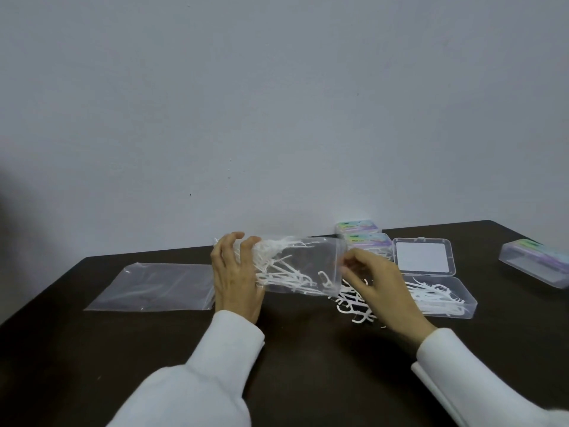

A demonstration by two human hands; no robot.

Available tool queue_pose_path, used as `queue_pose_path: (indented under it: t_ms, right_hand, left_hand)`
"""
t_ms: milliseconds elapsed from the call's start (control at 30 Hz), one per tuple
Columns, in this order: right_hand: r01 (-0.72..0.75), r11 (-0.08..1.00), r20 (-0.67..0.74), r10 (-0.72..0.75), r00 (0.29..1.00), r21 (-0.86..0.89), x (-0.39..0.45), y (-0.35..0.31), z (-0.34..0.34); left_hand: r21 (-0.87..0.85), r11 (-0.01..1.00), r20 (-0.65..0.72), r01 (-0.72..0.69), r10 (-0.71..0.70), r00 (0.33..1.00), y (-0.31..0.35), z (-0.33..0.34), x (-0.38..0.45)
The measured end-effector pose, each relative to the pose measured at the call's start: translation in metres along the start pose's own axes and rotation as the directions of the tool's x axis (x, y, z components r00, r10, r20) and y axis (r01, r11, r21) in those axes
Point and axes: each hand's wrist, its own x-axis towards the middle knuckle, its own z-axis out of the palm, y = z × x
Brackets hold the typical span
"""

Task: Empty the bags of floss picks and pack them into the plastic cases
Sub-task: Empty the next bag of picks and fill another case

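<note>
Above the dark table [292, 349], both hands' grips, left hand [235, 277] and right hand [377, 286], hold a crinkly clear bag [311, 266] of white floss picks [277, 272]

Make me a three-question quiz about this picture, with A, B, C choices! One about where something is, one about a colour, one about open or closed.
1. Where is the empty flat bag?
A. Beside the left hand, on the table
B. Inside a case
C. On the floor

2. What colour are the floss picks?
A. Blue
B. White
C. Red

3. The case with picks in it, by the right hand, is:
A. Lid shut
B. Lid open
C. Upside down

Answers: 1 A, the bag lies flat on the dark table left of that hand. 2 B, every pick is white. 3 B, its lid lies folded back behind it.
</note>
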Motion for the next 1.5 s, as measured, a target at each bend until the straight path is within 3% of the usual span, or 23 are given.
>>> queue_pose_path:
  t_ms: [100, 267, 667, 1033, 1367, 1500]
  right_hand:
    - [-0.033, 0.991, 0.060, 0.025, 0.998, 0.129, -0.001, -0.005, 0.002]
    - [-0.131, 0.981, 0.122, 0.114, 0.986, 0.143, -0.002, -0.007, 0.001]
    - [-0.168, 0.932, 0.175, 0.116, 0.978, 0.321, -0.004, -0.013, 0.001]
    - [-0.086, 0.992, 0.378, 0.046, 0.925, 0.091, -0.008, -0.009, 0.015]
    - [0.013, 0.996, 0.337, 0.017, 0.941, -0.088, -0.008, 0.005, 0.019]
    - [0.047, 0.984, 0.340, 0.014, 0.940, -0.170, -0.006, 0.004, 0.013]
  left_hand:
    - [-0.009, 0.996, 0.021, -0.089, 0.089, 0.996, 0.002, 0.001, 0.000]
    - [0.009, 0.976, 0.028, -0.218, 0.218, 0.976, 0.001, 0.007, 0.000]
    - [0.124, 0.975, 0.058, -0.184, 0.178, 0.982, -0.001, 0.003, -0.001]
    - [0.079, 0.979, 0.072, -0.185, 0.180, 0.981, 0.006, -0.002, 0.000]
    - [0.079, 0.979, 0.069, -0.186, 0.181, 0.981, 0.009, -0.003, -0.002]
    - [0.035, 0.996, 0.050, -0.085, 0.083, 0.995, 0.005, -0.003, -0.002]
